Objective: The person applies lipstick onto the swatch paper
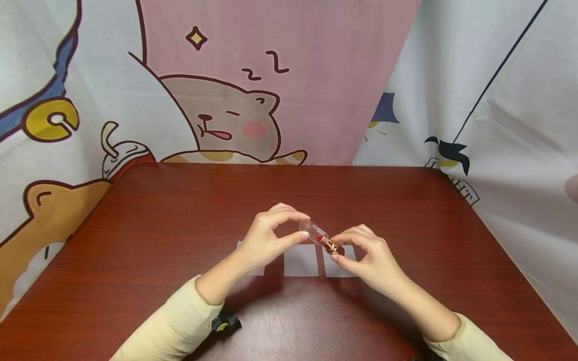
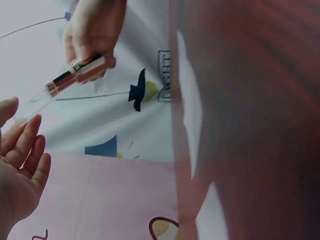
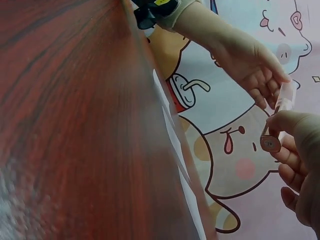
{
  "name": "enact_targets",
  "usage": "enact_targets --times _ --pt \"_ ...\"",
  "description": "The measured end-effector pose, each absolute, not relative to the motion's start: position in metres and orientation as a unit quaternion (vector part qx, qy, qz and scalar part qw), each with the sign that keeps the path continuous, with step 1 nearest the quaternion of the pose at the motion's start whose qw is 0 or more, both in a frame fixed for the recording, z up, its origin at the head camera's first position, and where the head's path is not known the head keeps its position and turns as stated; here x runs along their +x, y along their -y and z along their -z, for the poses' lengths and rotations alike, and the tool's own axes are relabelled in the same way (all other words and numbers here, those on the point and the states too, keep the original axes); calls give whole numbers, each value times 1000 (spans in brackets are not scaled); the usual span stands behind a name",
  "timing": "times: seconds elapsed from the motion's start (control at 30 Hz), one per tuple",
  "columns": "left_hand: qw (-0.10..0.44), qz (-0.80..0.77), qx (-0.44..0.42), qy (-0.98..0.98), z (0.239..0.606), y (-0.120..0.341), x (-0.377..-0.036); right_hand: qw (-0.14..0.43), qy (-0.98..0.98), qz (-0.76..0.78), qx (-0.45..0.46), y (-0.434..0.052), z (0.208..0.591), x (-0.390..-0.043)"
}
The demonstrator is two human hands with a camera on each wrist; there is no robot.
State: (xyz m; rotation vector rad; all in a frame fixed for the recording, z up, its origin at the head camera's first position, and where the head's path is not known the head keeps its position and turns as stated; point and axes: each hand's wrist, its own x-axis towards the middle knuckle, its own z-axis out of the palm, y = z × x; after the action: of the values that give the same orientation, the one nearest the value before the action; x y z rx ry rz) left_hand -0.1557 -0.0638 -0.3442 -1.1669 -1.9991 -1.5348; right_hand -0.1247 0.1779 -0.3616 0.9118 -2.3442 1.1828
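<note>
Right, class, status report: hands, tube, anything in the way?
Left hand pinches the clear end of the tube. Right hand pinches its gold cap end. Held above paper squares; nothing in the way.

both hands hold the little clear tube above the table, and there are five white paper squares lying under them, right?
Not quite: the left hand and right hand do hold the little clear tube above the table, but the head view shows three white paper squares lying under them, not five.
</note>
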Motion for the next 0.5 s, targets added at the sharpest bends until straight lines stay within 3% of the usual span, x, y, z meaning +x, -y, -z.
enact_targets --times 0.5 --pt "196 556 -394 705 334 77 -159 174 829 -426 318 -169 335 -111"
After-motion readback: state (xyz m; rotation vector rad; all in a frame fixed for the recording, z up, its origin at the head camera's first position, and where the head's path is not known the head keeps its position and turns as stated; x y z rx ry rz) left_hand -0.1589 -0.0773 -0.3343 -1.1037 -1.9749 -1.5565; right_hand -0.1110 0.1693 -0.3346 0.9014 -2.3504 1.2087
